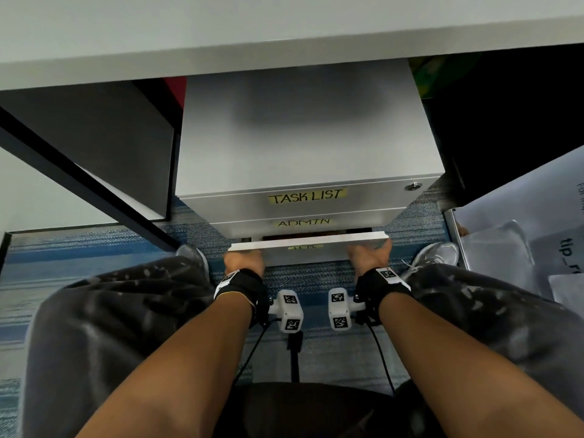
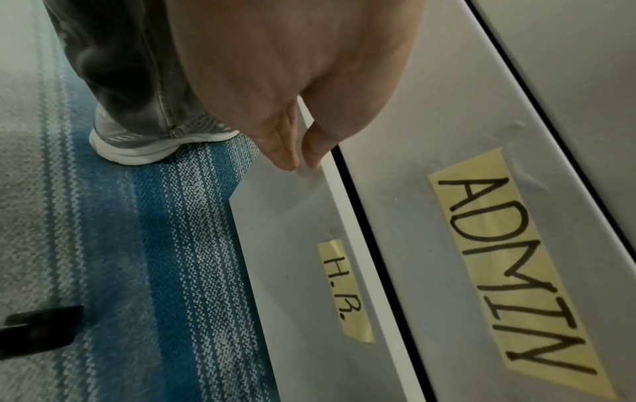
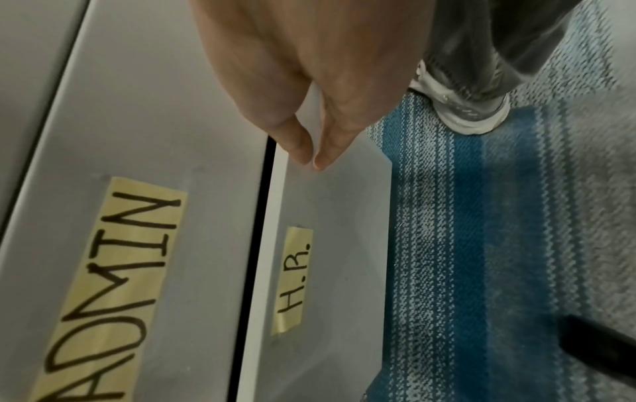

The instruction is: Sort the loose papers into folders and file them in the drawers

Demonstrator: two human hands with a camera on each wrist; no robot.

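Note:
A grey filing cabinet (image 1: 303, 137) stands under a desk, its drawers taped TASK LIST (image 1: 307, 196), ADMIN (image 1: 305, 222) and H.R. (image 2: 344, 288). The bottom H.R. drawer (image 1: 308, 240) stands out a little, with a narrow dark gap above its top edge and something brown showing inside. My left hand (image 1: 243, 262) lies with straight fingers (image 2: 285, 152) flat on the drawer front near its left end. My right hand (image 1: 368, 256) does the same near the right end, fingers (image 3: 327, 152) straight on the front (image 3: 330, 217). Neither hand holds anything.
Loose papers and plastic sleeves (image 1: 505, 248) lie on the floor at the right. The white desk top (image 1: 284, 26) overhangs the cabinet. My shoes (image 1: 192, 256) flank the drawer on striped blue carpet (image 1: 94, 248). A black chair leg (image 2: 37, 329) lies behind.

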